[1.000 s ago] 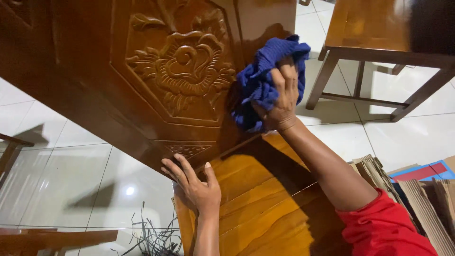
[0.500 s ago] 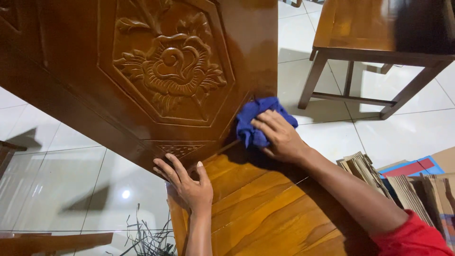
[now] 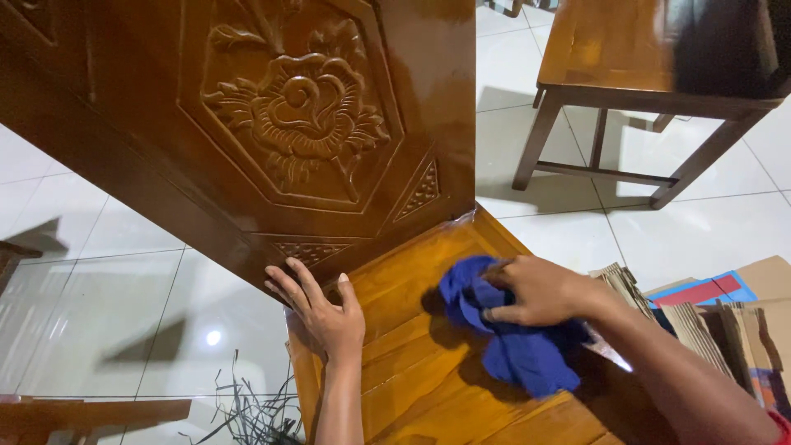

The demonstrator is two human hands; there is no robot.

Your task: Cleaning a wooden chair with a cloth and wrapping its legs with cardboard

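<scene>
A glossy brown wooden chair lies under me, its carved backrest [image 3: 297, 115] bearing a flower relief and its slatted seat [image 3: 412, 363] lighter orange. My right hand [image 3: 544, 288] grips a crumpled blue cloth [image 3: 511, 338] and presses it onto the seat near the backrest joint. My left hand [image 3: 321, 309] rests flat with fingers spread on the seat's left corner, touching the lower edge of the backrest.
A second wooden chair [image 3: 643, 91] stands at the upper right on the white tiled floor [image 3: 124, 313]. Stacked cardboard pieces [image 3: 717, 321] lie at the right. Dark plastic strips [image 3: 247, 412] lie on the floor at bottom left, beside another wooden edge [image 3: 82, 412].
My right hand has brought the blue cloth down from the backrest's right edge onto the seat. My left hand has stayed at the seat corner.
</scene>
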